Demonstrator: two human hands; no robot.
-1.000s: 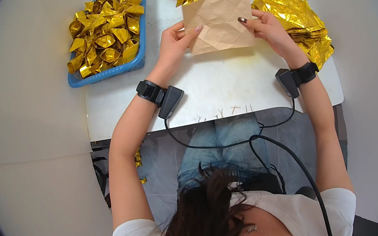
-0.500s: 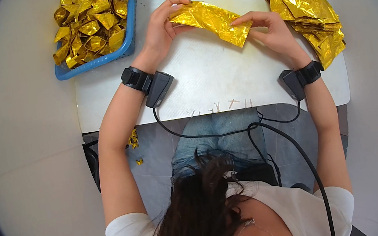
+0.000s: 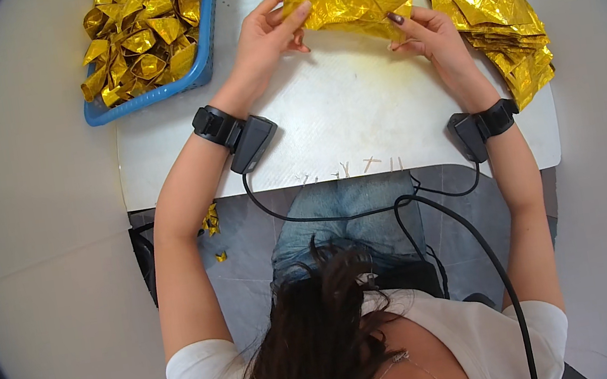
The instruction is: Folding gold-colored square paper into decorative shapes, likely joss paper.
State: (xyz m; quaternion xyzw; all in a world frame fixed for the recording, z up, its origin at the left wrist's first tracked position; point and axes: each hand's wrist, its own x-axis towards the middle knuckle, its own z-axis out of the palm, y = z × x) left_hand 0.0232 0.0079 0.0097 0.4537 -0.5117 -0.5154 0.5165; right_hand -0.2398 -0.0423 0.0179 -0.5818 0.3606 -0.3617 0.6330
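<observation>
White table (image 3: 341,129) bears a creased, folded gold foil sheet (image 3: 348,6); left hand (image 3: 261,39) and right hand (image 3: 429,33) pinch its ends.

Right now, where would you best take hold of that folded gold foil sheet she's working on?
Probably by its two short ends, one from each side. The folded gold sheet lies as a long narrow strip across the white table; the left hand pinches its left end and the right hand its right end, leaving the creased middle free.
</observation>
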